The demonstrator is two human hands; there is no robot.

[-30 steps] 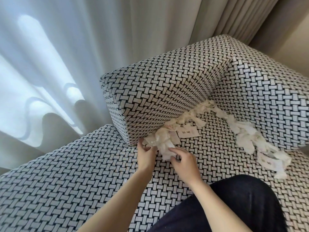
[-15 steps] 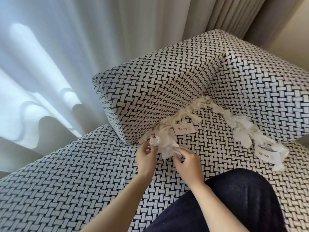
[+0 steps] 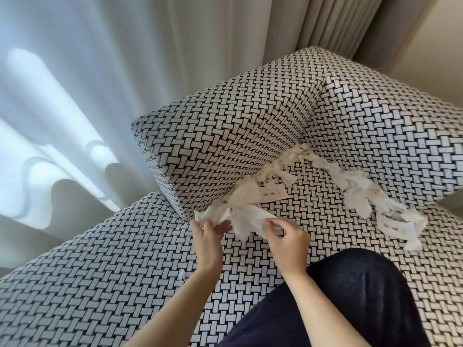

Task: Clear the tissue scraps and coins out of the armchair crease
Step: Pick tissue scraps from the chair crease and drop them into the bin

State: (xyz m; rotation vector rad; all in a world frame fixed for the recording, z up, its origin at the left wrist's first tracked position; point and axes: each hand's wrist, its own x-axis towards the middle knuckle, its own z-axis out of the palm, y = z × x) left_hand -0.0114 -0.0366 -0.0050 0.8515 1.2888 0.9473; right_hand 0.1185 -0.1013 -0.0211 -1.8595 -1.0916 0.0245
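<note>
Left grip [image 3: 208, 236] and right grip [image 3: 288, 240] each pinch an end of one tissue wad [image 3: 244, 217] at the front corner of the armrest [image 3: 220, 136]. More scraps [image 3: 285, 164] line its crease. No coins show. Tugging apart could tear the tissue, dropping bits or hidden coins back.

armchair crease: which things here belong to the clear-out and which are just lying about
Job: tissue scrap held by left hand and right hand; scraps in the crease.
Just there: curtain; dark-clothed leg.
</note>
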